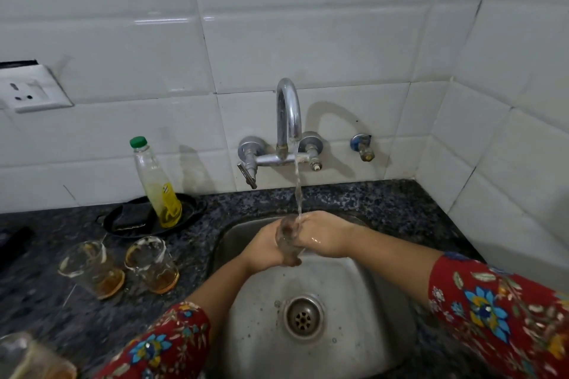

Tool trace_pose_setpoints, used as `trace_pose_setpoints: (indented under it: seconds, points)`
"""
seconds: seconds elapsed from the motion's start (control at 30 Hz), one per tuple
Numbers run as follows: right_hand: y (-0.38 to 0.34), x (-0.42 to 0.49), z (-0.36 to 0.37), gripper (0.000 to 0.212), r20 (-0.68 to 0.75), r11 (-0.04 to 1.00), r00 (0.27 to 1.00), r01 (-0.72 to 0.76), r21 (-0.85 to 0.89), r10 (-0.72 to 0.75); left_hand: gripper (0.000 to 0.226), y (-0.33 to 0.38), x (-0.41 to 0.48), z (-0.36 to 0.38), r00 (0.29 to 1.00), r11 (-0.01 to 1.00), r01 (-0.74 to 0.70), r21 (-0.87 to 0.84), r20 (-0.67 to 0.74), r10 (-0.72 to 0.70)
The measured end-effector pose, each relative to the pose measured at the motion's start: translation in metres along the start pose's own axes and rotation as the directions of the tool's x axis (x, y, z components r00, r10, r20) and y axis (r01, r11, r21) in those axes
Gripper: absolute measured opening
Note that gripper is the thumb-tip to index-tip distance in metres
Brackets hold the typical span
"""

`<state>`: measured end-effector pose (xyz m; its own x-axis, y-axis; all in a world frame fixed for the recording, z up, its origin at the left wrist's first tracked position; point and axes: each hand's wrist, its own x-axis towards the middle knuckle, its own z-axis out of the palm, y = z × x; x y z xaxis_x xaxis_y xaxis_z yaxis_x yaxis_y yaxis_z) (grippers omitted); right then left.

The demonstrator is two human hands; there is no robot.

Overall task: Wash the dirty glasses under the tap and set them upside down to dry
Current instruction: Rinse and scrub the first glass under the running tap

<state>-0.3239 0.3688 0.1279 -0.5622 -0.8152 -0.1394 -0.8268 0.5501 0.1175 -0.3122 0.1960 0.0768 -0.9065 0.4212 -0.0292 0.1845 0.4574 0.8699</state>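
A clear glass (288, 238) is held over the steel sink (348, 292), right under the stream from the chrome tap (288, 114). My left hand (266, 248) grips it from the left and my right hand (323, 237) closes on it from the right. Water runs onto the glass and my fingers. Two dirty glasses (92, 268) (152, 264) with brown dregs stand upright on the dark granite counter (61, 311), left of the sink. Part of another glass (27, 360) shows at the bottom left corner.
A bottle of yellow dish liquid (157, 184) with a green cap stands in a black tray (147, 218) beside a dark scrub pad. A wall socket (30, 89) sits at the left. White tiled walls close in behind and at the right.
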Motion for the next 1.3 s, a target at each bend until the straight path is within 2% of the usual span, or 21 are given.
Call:
trace_pose_setpoints:
  seconds: [0.07, 0.1, 0.13, 0.2, 0.23, 0.3, 0.37, 0.47, 0.53, 0.63, 0.73, 0.8, 0.87, 0.93, 1.0, 1.07, 1.1, 1.17, 1.23, 1.27, 1.3]
  points:
    - [-0.015, 0.001, -0.009, 0.025, 0.016, 0.950, 0.987, -0.160, 0.267, 0.161, 0.065, -0.001, -0.004, 0.010, 0.993, 0.998, 0.020, -0.066, -0.113, -0.028]
    - [-0.021, 0.003, -0.012, 0.028, 0.059, 0.879, 0.968, -0.248, 0.408, 0.245, 0.066, 0.003, -0.007, 0.015, 0.981, 0.997, 0.061, -0.055, -0.179, -0.071]
    - [-0.025, 0.003, -0.012, 0.032, 0.118, 0.754, 0.936, -0.337, 0.564, 0.330, 0.068, 0.007, -0.011, 0.018, 0.968, 0.994, 0.110, -0.008, -0.225, -0.109]
    - [-0.028, 0.001, -0.008, 0.034, 0.250, 0.351, 0.864, -0.420, 0.837, 0.437, 0.071, 0.018, -0.020, 0.018, 0.962, 0.956, 0.214, 0.201, -0.214, -0.170]
    - [-0.033, -0.002, -0.006, 0.034, 0.320, 0.158, 0.831, -0.429, 0.889, 0.455, 0.068, 0.022, -0.025, 0.016, 0.967, 0.908, 0.239, 0.343, -0.169, -0.191]
    - [-0.044, -0.008, 0.002, 0.038, 0.397, -0.070, 0.791, -0.414, 0.908, 0.466, 0.060, 0.032, -0.036, 0.010, 0.971, 0.776, 0.234, 0.585, -0.098, -0.219]
    - [-0.056, -0.009, 0.011, 0.043, 0.452, -0.257, 0.771, -0.374, 0.891, 0.449, 0.065, 0.036, -0.041, 0.004, 0.968, 0.620, 0.201, 0.758, -0.058, -0.243]
    - [-0.068, -0.006, 0.029, 0.042, 0.616, -0.616, 0.702, -0.318, 0.721, 0.358, 0.075, 0.040, -0.042, -0.003, 0.942, 0.364, 0.137, 0.921, -0.008, -0.334]
    - [-0.072, -0.006, 0.040, 0.036, 0.666, -0.714, 0.688, -0.309, 0.628, 0.289, 0.075, 0.044, -0.038, -0.005, 0.922, 0.232, 0.112, 0.966, -0.014, -0.387]
    - [-0.070, -0.010, 0.044, 0.028, 0.630, -0.701, 0.715, -0.281, 0.656, 0.303, 0.069, 0.044, -0.035, -0.007, 0.904, 0.240, 0.144, 0.960, -0.029, -0.427]
    - [-0.065, -0.015, 0.039, 0.027, 0.480, -0.511, 0.741, -0.215, 0.832, 0.469, 0.067, 0.042, -0.031, -0.014, 0.911, 0.439, 0.229, 0.869, -0.032, -0.411]
    - [-0.061, -0.019, 0.035, 0.030, 0.261, -0.233, 0.769, -0.149, 0.961, 0.584, 0.061, 0.035, -0.025, -0.018, 0.911, 0.657, 0.315, 0.685, -0.025, -0.411]
    - [-0.050, -0.025, 0.038, 0.031, -0.020, 0.163, 0.785, -0.104, 0.981, 0.619, 0.053, 0.026, -0.017, -0.016, 0.901, 0.871, 0.407, 0.275, 0.037, -0.433]
    - [-0.034, -0.031, 0.041, 0.031, -0.233, 0.516, 0.807, -0.101, 0.851, 0.542, 0.053, 0.019, -0.011, -0.013, 0.909, 0.907, 0.407, -0.111, 0.145, -0.390]
    - [-0.023, -0.032, 0.036, 0.030, -0.357, 0.706, 0.797, -0.120, 0.698, 0.488, 0.055, 0.016, -0.008, -0.007, 0.905, 0.861, 0.406, -0.307, 0.264, -0.334]
    - [-0.023, -0.025, 0.021, 0.032, -0.382, 0.748, 0.771, -0.179, 0.639, 0.510, 0.051, 0.016, -0.006, 0.004, 0.918, 0.834, 0.391, -0.389, 0.225, -0.325]
    - [-0.025, -0.019, 0.013, 0.034, -0.343, 0.748, 0.767, -0.256, 0.612, 0.543, 0.051, 0.018, -0.004, 0.012, 0.931, 0.854, 0.364, -0.372, 0.126, -0.342]
    - [-0.032, -0.003, -0.003, 0.035, -0.173, 0.675, 0.715, -0.511, 0.532, 0.677, 0.051, 0.023, -0.005, 0.029, 0.929, 0.928, 0.319, -0.190, -0.132, -0.347]
    - [-0.037, 0.004, -0.013, 0.033, -0.094, 0.589, 0.662, -0.582, 0.561, 0.743, 0.049, 0.030, -0.009, 0.036, 0.906, 0.950, 0.295, 0.103, -0.346, -0.244]
    - [-0.037, 0.005, -0.016, 0.033, -0.109, 0.581, 0.658, -0.559, 0.591, 0.745, 0.048, 0.031, -0.009, 0.034, 0.921, 0.961, 0.243, 0.135, -0.343, -0.185]
    - [-0.037, 0.003, -0.018, 0.034, -0.167, 0.607, 0.665, -0.511, 0.609, 0.728, 0.049, 0.031, -0.007, 0.027, 0.954, 0.985, 0.166, 0.037, -0.258, -0.151]
